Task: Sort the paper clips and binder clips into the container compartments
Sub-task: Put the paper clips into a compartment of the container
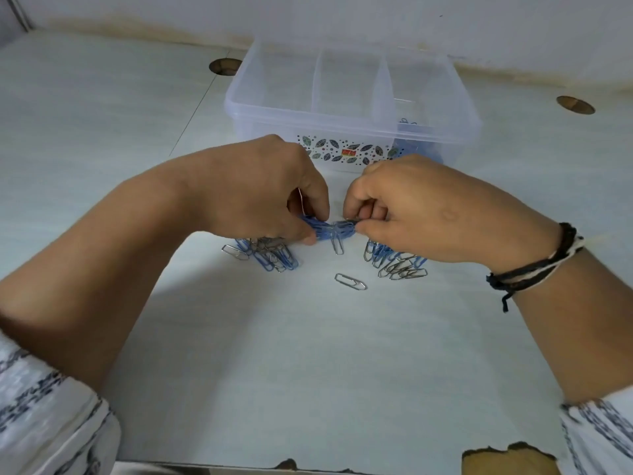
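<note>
Hands meet mid-table: left hand and right hand both pinch 1 tangled clump of paper clips. Loose clips lie beneath; bare table runs to the chipped near edge. Container sits toward the far edge, label unreadable.

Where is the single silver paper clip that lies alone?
In the head view, the single silver paper clip lies on the table, below both hands, between the left pile and the right pile.
</note>
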Motion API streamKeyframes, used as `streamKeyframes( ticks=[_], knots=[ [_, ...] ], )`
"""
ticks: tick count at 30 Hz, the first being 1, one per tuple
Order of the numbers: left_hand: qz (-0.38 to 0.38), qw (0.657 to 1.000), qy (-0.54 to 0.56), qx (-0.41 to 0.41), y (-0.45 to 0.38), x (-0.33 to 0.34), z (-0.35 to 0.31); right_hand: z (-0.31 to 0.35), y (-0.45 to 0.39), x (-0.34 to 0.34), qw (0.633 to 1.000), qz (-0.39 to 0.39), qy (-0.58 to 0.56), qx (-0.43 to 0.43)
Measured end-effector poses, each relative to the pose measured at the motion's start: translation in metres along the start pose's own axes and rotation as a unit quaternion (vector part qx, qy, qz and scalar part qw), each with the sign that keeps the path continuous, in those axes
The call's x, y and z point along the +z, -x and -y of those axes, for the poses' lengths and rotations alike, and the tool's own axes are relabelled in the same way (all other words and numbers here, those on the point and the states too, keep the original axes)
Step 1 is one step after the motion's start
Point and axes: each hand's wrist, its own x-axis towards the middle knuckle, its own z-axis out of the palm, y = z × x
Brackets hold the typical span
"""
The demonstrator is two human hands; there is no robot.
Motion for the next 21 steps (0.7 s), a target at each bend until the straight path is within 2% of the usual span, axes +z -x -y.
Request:
streamKeyframes(
  ticks=[6,10,13,17,19,21],
  knots=[
    [-0.081,0.997,0.001,0.004,0.0,-0.001,-0.003,-0.007,0.001,-0.004,0.997,-0.035,-0.065,0.036],
    [-0.123,0.991,0.053,-0.008,0.003,-0.009,-0.008,-0.018,0.005,-0.023,0.984,-0.074,-0.149,0.069],
    [-0.177,0.975,0.136,-0.009,0.003,-0.019,-0.014,-0.029,0.009,-0.039,0.948,-0.155,-0.265,0.083],
    [-0.283,0.932,0.225,0.015,-0.013,-0.035,-0.034,-0.048,0.006,-0.053,0.857,-0.296,-0.412,0.093],
    [-0.325,0.917,0.23,0.019,-0.032,-0.042,-0.047,-0.057,-0.001,-0.054,0.83,-0.359,-0.413,0.111],
    [-0.344,0.914,0.214,0.017,-0.06,-0.045,-0.06,-0.066,-0.009,-0.052,0.829,-0.413,-0.349,0.143]
  ],
)
